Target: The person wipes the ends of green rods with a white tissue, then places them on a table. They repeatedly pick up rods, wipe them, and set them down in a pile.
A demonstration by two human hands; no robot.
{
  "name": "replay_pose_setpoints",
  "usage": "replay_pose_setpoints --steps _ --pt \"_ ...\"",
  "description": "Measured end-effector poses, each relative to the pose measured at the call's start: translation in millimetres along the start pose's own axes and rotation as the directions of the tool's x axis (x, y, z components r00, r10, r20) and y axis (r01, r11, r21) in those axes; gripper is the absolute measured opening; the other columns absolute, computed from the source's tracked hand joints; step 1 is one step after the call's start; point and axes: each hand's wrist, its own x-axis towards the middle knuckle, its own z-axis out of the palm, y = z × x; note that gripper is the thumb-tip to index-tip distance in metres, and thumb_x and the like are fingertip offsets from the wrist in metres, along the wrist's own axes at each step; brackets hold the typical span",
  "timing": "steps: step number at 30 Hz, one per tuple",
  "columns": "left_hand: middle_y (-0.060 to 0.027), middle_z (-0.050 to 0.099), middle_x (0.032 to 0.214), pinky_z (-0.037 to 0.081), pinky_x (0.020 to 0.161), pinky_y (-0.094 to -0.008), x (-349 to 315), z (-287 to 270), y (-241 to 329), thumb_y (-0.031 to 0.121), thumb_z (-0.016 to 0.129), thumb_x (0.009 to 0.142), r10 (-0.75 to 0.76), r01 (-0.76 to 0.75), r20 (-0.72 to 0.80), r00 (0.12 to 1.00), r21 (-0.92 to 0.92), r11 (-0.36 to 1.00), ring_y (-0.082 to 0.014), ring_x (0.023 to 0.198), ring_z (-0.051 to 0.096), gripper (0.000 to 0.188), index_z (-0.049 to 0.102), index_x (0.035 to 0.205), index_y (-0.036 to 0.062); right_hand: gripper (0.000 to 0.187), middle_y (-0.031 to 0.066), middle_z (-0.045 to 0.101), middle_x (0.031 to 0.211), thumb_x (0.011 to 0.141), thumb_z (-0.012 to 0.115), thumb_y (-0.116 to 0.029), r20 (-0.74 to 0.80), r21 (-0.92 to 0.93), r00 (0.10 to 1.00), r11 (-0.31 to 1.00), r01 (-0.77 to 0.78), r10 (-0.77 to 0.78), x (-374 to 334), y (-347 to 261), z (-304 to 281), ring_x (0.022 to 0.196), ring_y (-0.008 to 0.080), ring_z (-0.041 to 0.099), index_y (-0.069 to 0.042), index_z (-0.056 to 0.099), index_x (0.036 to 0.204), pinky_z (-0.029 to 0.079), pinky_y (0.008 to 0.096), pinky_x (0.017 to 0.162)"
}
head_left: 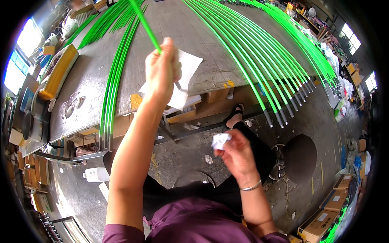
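Observation:
My left hand [162, 71] is raised over the table's near edge, its fingers closed round a bright green rod [144, 22] that slants up and away to the far left. A short grey end of the rod pokes out below the fist. Behind that hand a white sheet [190, 67] lies on the table, partly over its edge. My right hand [240, 156], slightly blurred, is held over my lap and pinches a crumpled white wad [221, 141], paper or cloth; I cannot tell which. A metal bangle circles the right wrist.
Several green rods with dark ends [251, 60] fan across the grey table [170, 20] and overhang its near edge. More rods [117, 77] lie on the left, and a dense bundle [300, 36] at the far right. A round stool [300, 158] and cardboard boxes [320, 224] stand right.

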Motion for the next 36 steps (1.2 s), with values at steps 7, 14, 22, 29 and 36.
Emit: replay_pose_setpoints --steps 7,14,22,29,36 --pt "0.0043 0.046 0.056 0.033 0.043 -0.0232 7 -4 -16 0.029 0.053 0.095 0.026 -0.063 0.127 0.992 0.299 0.952 -0.0049 0.049 0.044 0.030 0.058 0.077 0.0058 0.025 0.0170 0.051 0.126 0.077 0.068 -0.001 0.654 -0.375 0.596 0.485 0.790 -0.466 99 -83 77 0.102 0.0199 0.057 -0.005 0.060 0.100 0.051 0.0306 0.076" --pt "-0.0119 0.062 0.082 0.046 0.072 -0.0335 -2 6 -8 0.010 0.049 0.088 0.260 -0.337 0.215 0.941 0.580 0.742 -0.0166 0.082 0.057 0.019 0.059 0.096 -0.0037 0.018 0.0018 0.062 0.084 0.073 0.078 -0.019 0.746 -0.250 0.461 0.440 0.862 -0.480 169 -84 158 0.070 0.0101 0.050 -0.006 0.068 0.080 0.040 0.0253 0.063" --pt "-0.0198 0.062 0.098 0.046 0.081 -0.0362 -11 1 -9 0.004 0.053 0.083 0.352 -0.448 0.279 0.893 0.607 0.656 -0.0265 0.095 0.059 0.026 0.054 0.107 -0.0060 0.013 -0.0071 0.049 0.054 0.077 0.076 -0.016 0.663 -0.219 0.568 0.599 0.770 -0.488 176 -67 170 0.047 -0.0009 0.032 -0.005 0.068 0.077 0.024 0.0189 0.042" --pt "-0.0114 0.063 0.086 0.046 0.072 -0.0324 -5 0 -9 0.005 0.052 0.085 0.227 -0.279 0.162 0.960 0.525 0.804 -0.0205 0.084 0.060 0.019 0.056 0.101 -0.0050 0.009 -0.0003 0.064 0.080 0.077 0.074 -0.009 0.621 -0.290 0.629 0.608 0.739 -0.468 195 -58 170 0.065 0.0031 0.051 -0.006 0.069 0.084 0.040 0.0208 0.055" --pt "0.0029 0.030 0.063 0.030 0.052 -0.0237 2 -20 -4 0.013 0.039 0.094 -0.122 0.140 0.232 0.965 -0.065 0.988 -0.0082 0.055 0.031 0.015 0.048 0.092 0.0010 0.022 0.0099 0.050 0.128 0.083 0.069 -0.020 0.370 0.049 0.842 0.914 0.403 -0.391 171 -71 101 0.114 0.0288 0.051 -0.013 0.062 0.103 0.045 0.0474 0.094"
